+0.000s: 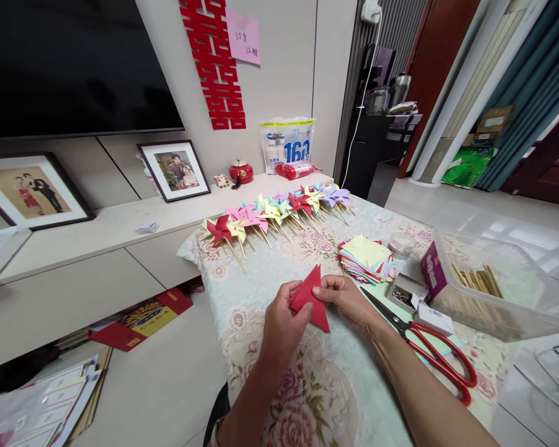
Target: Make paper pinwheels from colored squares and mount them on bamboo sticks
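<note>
A folded piece of red paper (317,310) is held between both hands above the flowered tablecloth (302,397). My left hand (284,316) grips its left side, thumb on top. With thumb and fingers, my right hand (340,298) pinches the right edge. Beyond the hands lies a stack of cut paper squares (367,256) in several colours. Scissors with red handles (435,354) rest to the right, by my right forearm. Paper pinwheels on sticks (270,214) lie in a row along the far side of the table.
A clear plastic bin (494,310) holding wooden sticks (479,279) stands at the right. Near it are a small box of metal pins (406,293), a white box (433,320) and a round clear container (401,244). A low cabinet (121,242) with framed photos borders the table's far left.
</note>
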Available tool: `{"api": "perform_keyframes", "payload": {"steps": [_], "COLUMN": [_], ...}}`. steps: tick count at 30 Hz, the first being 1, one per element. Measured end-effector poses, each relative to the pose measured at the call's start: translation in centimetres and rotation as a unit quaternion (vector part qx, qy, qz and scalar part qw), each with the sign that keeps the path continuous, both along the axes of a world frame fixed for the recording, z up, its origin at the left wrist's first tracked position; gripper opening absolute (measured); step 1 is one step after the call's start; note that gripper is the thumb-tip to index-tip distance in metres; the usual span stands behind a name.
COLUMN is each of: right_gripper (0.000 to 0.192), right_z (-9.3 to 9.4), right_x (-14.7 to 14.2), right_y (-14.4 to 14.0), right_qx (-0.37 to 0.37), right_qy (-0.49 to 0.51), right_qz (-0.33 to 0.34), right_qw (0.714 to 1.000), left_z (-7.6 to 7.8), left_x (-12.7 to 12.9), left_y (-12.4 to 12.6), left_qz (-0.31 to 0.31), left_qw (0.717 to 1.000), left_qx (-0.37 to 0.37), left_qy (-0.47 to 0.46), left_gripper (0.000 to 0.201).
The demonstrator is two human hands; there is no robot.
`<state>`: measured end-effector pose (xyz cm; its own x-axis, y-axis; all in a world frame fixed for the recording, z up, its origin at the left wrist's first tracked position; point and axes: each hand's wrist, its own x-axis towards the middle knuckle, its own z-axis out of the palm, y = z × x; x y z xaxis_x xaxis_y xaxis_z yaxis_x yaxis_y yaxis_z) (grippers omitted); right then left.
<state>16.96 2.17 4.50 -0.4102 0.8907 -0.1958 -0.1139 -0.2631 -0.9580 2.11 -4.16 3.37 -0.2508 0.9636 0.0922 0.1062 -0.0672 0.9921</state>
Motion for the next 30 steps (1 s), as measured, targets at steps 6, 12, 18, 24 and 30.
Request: {"api": "perform_keyframes", "payload": {"steps": [6,12,18,24,30], "right_gripper": [0.044,0.041,0.044,0.044,0.037], "right_z": [-0.2,-0.5,-0.7,-0.4,0.4], "right_x": [-0.1,0.1,-0.2,-0.3,0.1], "right_y": [0.0,0.1,0.1,-0.1,0.4], "right_qx": [-0.019,-0.03,-0.037,-0.027,-0.023], "right_qy": [0.023,0.039,0.039,0.034,0.049], "right_qz": [-0.024,-0.024,-0.031,-0.024,-0.028], "right_qw": [0.999,0.998,0.998,0.999,0.998], "left_z": [0.3,0.1,0.2,0.0,0.7], "left_x": [0.7,0.9,1.1,1.0,-0.6], "left_y": [-0.3,-0.3,0.0,0.6,0.9], "left_qz": [0.001,0.003,0.025,0.057,-0.002], "left_qw": [0.995,0.995,0.989,0.987,0.987], "left_qx": [-0.012,-0.005,-0.005,-0.037,-0.089], "left_qy": [-0.1,-0.101,-0.143,-0.145,-0.133], "left_gripper": [0.039,0.038,0.037,0.037,0.038]}}
